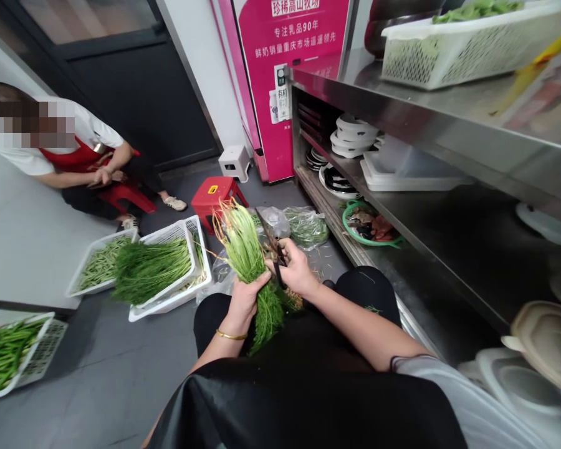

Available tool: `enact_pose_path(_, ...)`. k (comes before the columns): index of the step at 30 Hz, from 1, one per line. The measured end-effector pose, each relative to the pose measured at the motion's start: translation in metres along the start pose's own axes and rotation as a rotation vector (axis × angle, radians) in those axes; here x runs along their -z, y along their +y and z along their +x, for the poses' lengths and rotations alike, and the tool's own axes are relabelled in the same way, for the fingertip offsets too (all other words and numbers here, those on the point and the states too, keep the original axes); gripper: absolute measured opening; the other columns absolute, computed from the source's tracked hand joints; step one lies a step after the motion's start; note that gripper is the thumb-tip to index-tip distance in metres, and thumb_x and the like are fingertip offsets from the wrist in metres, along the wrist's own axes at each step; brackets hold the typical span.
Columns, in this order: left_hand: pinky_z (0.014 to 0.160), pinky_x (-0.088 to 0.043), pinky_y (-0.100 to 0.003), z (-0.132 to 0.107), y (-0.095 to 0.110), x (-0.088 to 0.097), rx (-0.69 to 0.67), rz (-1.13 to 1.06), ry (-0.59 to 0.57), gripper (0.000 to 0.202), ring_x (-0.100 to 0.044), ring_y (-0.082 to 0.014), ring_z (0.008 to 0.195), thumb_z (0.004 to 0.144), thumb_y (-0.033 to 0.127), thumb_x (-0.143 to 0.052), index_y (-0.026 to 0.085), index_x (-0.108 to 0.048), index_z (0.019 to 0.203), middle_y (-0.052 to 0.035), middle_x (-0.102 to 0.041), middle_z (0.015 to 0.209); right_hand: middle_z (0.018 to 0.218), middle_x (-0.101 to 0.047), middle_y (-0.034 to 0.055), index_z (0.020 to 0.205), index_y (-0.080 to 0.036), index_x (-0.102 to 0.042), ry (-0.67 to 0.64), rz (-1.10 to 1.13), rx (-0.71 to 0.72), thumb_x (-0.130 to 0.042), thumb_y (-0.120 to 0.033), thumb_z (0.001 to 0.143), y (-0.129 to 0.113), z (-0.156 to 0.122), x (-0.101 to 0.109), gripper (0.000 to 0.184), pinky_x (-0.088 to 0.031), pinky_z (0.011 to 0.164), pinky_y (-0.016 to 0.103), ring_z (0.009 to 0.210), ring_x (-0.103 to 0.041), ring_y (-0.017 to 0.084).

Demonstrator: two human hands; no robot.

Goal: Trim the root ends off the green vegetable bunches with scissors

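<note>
My left hand [247, 293] is wrapped round a thick bunch of feathery green herbs [245, 240], which looks like fennel or dill. Its pale stems and brownish roots point up and away from me, while the leafy ends hang down over my lap. In my right hand [295, 268] is a pair of dark scissors [272, 237], fingers closed round the handles. The blades lie just right of the stems, pointing up and away. Whether they touch the stems I cannot tell.
White baskets hold feathery greens [154, 268], green beans [103, 260] and long green vegetables [9, 355] on the left. A red stool [215, 194] and bagged greens [306, 226] stand ahead. Another person [81, 140] sits at the left. A steel shelf [430, 118] runs along my right.
</note>
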State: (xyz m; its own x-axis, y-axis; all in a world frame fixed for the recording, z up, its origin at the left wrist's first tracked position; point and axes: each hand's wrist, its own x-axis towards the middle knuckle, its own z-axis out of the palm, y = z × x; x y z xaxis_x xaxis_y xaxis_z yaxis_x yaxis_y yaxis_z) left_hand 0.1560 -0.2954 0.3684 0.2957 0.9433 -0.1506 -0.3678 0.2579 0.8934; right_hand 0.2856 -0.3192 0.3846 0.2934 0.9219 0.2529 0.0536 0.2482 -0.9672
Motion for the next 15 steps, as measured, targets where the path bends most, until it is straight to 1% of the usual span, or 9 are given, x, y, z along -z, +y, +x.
enact_pose_path(4, 0.069, -0.055, -0.03, 0.002, -0.003, 0.005, 0.05, -0.136, 0.037, 0.029, -0.067, -0.0183, 0.069, 0.06, 0.02, -0.078, 0.017, -0.068, 0.088, -0.0023, -0.072, 0.08, 0.071, -0.057, -0.0046, 0.09, -0.023, -0.046, -0.031, 0.185, -0.062, -0.068, -0.038, 0.07, 0.006, -0.002, -0.002, 0.033, -0.048, 0.054, 0.025, 0.055, -0.054, 0.01)
enact_pose_path(6, 0.071, -0.054, -0.032, 0.004, 0.0, 0.009, 0.095, -0.185, -0.003, 0.027, -0.067, -0.0208, 0.076, 0.062, 0.023, -0.074, 0.017, -0.067, 0.087, -0.0046, -0.072, 0.085, 0.07, -0.056, -0.0048, 0.09, -0.023, -0.046, -0.004, 0.216, -0.053, -0.07, -0.039, 0.069, 0.007, -0.003, -0.001, 0.035, -0.049, 0.056, 0.025, 0.055, -0.054, 0.01)
enact_pose_path(8, 0.07, -0.053, -0.033, 0.008, 0.006, 0.017, 0.115, -0.218, -0.06, 0.022, -0.066, -0.0197, 0.075, 0.063, 0.024, -0.07, 0.017, -0.065, 0.084, -0.0044, -0.071, 0.086, 0.07, -0.055, -0.0052, 0.09, -0.023, -0.047, 0.053, 0.209, -0.024, -0.071, -0.038, 0.068, 0.003, -0.004, 0.003, 0.036, -0.049, 0.057, 0.025, 0.055, -0.054, 0.01)
enact_pose_path(10, 0.066, -0.052, -0.031, 0.012, 0.013, 0.027, 0.073, -0.243, -0.116, 0.017, -0.062, -0.0143, 0.061, 0.062, 0.022, -0.068, 0.018, -0.062, 0.078, -0.0009, -0.068, 0.078, 0.071, -0.056, -0.0051, 0.09, -0.023, -0.048, 0.104, 0.211, -0.001, -0.072, -0.036, 0.069, -0.005, -0.005, 0.013, 0.035, -0.049, 0.056, 0.025, 0.055, -0.054, 0.01)
enact_pose_path(12, 0.06, -0.049, -0.028, 0.015, 0.021, 0.039, 0.004, -0.23, -0.172, 0.017, -0.054, -0.0102, 0.05, 0.059, 0.02, -0.069, 0.018, -0.06, 0.072, 0.0022, -0.062, 0.067, 0.072, -0.057, -0.0045, 0.089, -0.023, -0.049, 0.121, 0.232, 0.012, -0.072, -0.035, 0.07, -0.018, -0.005, 0.027, 0.032, -0.049, 0.055, 0.025, 0.055, -0.055, 0.01)
enact_pose_path(14, 0.059, -0.048, -0.028, 0.017, 0.029, 0.048, -0.034, -0.18, -0.22, 0.019, -0.053, -0.0108, 0.052, 0.054, 0.019, -0.071, 0.018, -0.059, 0.068, 0.0018, -0.06, 0.065, 0.072, -0.058, -0.004, 0.089, -0.023, -0.05, 0.089, 0.273, 0.02, -0.072, -0.035, 0.07, -0.033, -0.003, 0.042, 0.032, -0.048, 0.051, 0.025, 0.053, -0.054, 0.01)
enact_pose_path(15, 0.062, -0.049, -0.03, 0.016, 0.032, 0.051, -0.038, -0.15, -0.233, 0.02, -0.057, -0.0131, 0.058, 0.052, 0.019, -0.073, 0.017, -0.059, 0.066, 0.0, -0.061, 0.069, 0.071, -0.059, -0.0038, 0.089, -0.024, -0.051, 0.055, 0.293, 0.025, -0.073, -0.035, 0.069, -0.04, -0.001, 0.048, 0.032, -0.048, 0.049, 0.025, 0.051, -0.054, 0.01)
